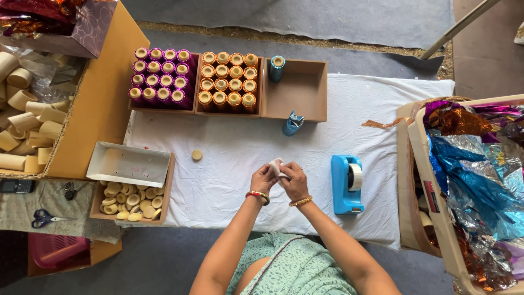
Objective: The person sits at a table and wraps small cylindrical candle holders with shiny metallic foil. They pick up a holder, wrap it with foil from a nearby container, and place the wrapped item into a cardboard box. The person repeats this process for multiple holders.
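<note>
Both hands meet over the white cloth (229, 147) near its front edge. My left hand (263, 179) and my right hand (293, 179) pinch a small white piece (275, 165) between their fingertips. A blue tape dispenser (346, 183) stands just right of my right hand. A single round tan disc (197, 155) lies on the cloth to the left of my left hand. Further back a blue foil-wrapped tube (292, 123) lies on the cloth, in front of a brown tray (305, 90) that holds one blue tube (277, 68).
Two trays at the back hold purple-wrapped tubes (160, 76) and orange-wrapped tubes (228, 79). A box of tan discs (131, 202) sits front left. Bare cardboard tubes (24, 109) fill a carton far left, scissors (43, 218) lie below it. A box of foil sheets (480, 175) stands right.
</note>
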